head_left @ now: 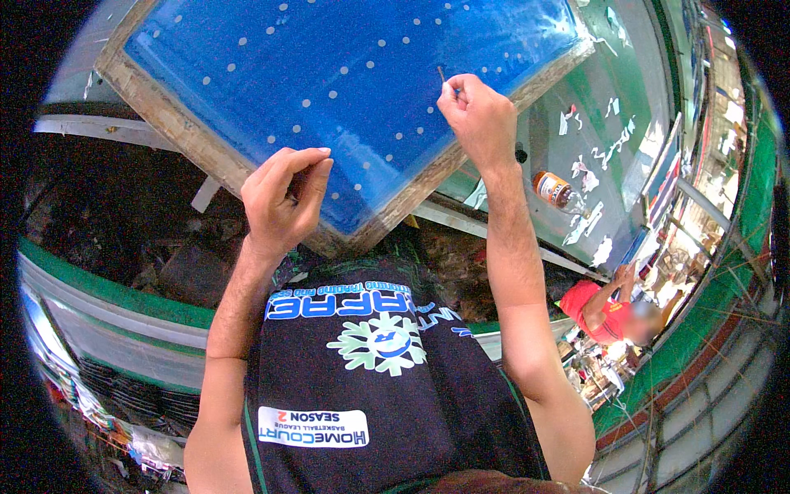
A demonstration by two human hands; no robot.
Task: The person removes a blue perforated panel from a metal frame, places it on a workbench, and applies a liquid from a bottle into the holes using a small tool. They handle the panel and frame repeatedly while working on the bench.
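Observation:
A wooden frame [177,128] holds a taut, glossy blue screen [362,99] marked with rows of small pale dots. Over its right side, my right hand [480,115] is closed in a pinch on a thin dark stick [442,74], whose tip points up and away from me. My left hand [284,198] hovers by the near left edge of the frame, thumb and index fingertip nearly together above the blue surface. Whatever those left fingers hold, if anything, is too small to make out.
Right of the frame, a glass-like table [609,148] carries scraps of white paper [584,174] and a brown bottle [553,189] with an orange label, lying down. Farther right, a person in a red shirt [597,313] is near cluttered shelving. Dark clutter [164,222] lies below the frame's left side.

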